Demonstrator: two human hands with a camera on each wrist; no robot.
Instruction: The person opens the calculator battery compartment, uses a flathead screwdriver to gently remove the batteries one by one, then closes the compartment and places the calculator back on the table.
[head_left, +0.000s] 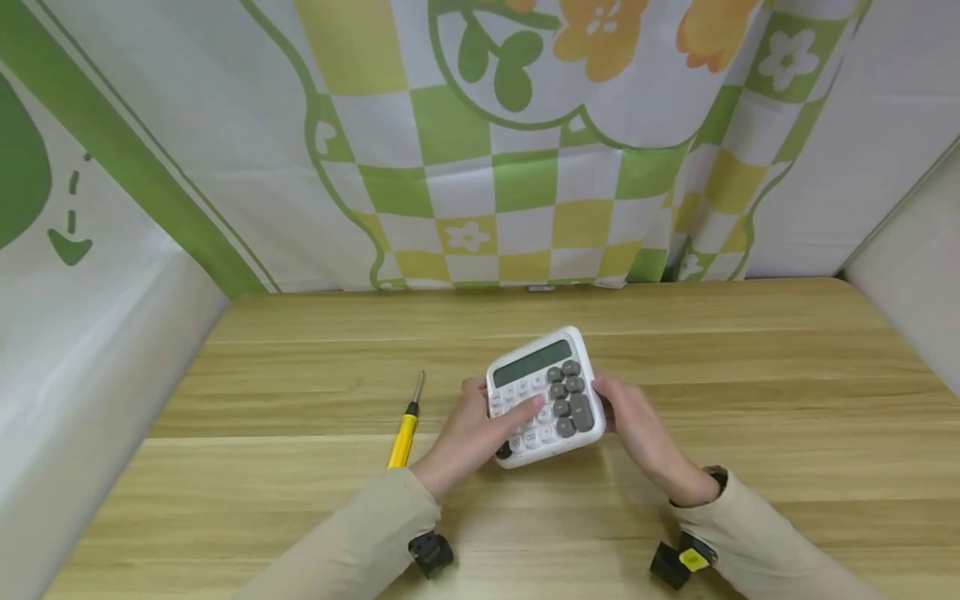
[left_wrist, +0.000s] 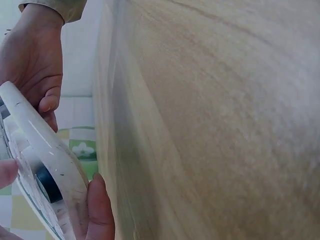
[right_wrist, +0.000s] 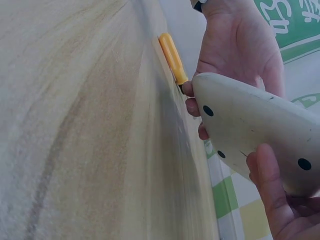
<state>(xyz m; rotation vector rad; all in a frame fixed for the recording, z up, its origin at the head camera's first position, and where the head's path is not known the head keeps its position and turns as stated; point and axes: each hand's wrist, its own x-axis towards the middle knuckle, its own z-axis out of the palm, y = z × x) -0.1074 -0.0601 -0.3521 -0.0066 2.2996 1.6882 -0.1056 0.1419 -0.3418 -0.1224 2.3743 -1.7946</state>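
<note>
A white calculator [head_left: 534, 450], with round white and grey keys and a dark display, is held tilted above the table. My left hand [head_left: 474, 433] grips its left side, the thumb lying across the keys and the fingers underneath. At the right edge my right hand [head_left: 637, 429] holds it too, thumb by the rim and fingers behind. The right wrist view shows the calculator's pale back [right_wrist: 260, 125] with dark round feet, and right-hand fingers [right_wrist: 270, 182] against it. In the left wrist view, a left finger [left_wrist: 101, 207] supports the lower edge.
A screwdriver [head_left: 403, 437] with a yellow handle lies on the wooden table [head_left: 300, 358], left of the left hand. Behind the table's far edge hangs a green, yellow and white checked curtain [head_left: 525, 179]. Pale walls of cloth stand at both sides.
</note>
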